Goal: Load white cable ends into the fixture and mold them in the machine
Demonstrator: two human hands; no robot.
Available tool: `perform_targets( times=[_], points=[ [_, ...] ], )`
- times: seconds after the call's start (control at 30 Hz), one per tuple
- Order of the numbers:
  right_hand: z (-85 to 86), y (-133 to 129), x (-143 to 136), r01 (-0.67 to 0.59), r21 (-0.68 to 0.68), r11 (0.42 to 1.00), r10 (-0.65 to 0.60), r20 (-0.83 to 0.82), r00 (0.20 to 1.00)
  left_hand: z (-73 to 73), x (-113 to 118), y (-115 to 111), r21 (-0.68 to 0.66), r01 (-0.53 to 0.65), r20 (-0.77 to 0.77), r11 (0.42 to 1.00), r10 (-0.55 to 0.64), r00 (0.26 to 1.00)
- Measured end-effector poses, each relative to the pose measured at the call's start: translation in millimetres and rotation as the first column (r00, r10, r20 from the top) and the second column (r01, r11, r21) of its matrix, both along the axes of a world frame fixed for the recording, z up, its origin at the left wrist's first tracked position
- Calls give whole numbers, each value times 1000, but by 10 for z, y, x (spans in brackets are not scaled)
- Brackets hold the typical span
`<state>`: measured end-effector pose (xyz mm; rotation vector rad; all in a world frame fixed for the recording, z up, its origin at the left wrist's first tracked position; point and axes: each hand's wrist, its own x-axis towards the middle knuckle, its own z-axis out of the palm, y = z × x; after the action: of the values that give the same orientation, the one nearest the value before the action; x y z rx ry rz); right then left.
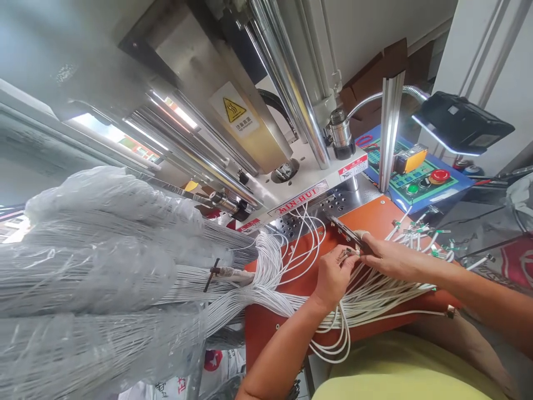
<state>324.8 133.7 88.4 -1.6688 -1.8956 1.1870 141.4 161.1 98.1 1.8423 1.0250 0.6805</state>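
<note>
My left hand (334, 276) is closed in a pinch on a small metal connector (347, 253) above the orange board (300, 280). Touching it from the right, my right hand (385, 258) wraps round the near end of a dark metal bar (345, 229), which points toward the machine. Beneath both hands, many white cables (375, 303) run across the board, and several loop up near the press. The finest details between my fingertips are too small to tell.
The press (303, 194) stands just beyond my hands. Plastic-wrapped cable bundles (104, 266) fill the left. At right are cable ends with green tips (437, 250), a blue control box (433, 183) and a black lamp (464, 122). A clamp (214, 272) sits on the bundle.
</note>
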Motion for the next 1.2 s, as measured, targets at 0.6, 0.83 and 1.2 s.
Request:
perform_targets(
  times=[0.6,0.83,1.2],
  points=[
    [-59,-20,-78,98,62,993,-104,95,990,38,-132,199,-564,-66,358,823,315,879],
    [0,-17,-92,113,46,993,-117,100,988,152,-170,203,-483,-214,308,849,393,866],
    [20,-14,-71,140,17,990,-141,93,986,18,-122,237,-270,-166,96,948,198,975]
  ],
)
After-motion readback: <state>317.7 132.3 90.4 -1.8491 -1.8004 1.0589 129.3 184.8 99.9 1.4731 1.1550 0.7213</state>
